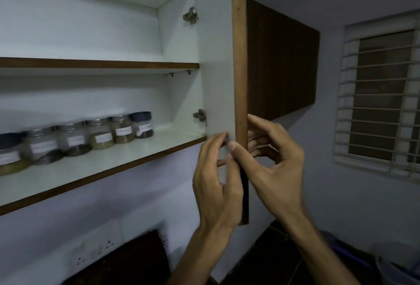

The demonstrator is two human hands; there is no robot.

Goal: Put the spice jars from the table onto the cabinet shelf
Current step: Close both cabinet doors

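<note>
Several spice jars (100,133) with white labels stand in a row on the lower cabinet shelf (136,159), from the far left to the middle; the rightmost jar (142,124) has a dark lid. The cabinet door (223,57) stands open, seen nearly edge-on. My left hand (216,177) grips the door's lower edge from its white inner side. My right hand (270,159) holds the same edge, thumb on the inner face and fingers wrapped behind the brown outer side. No jar is in either hand.
An upper shelf (97,65) sits above the jars. A closed brown wall cabinet (281,57) hangs right of the door. A barred window (381,93) is on the right wall. Wall sockets (93,253) and dark furniture lie below.
</note>
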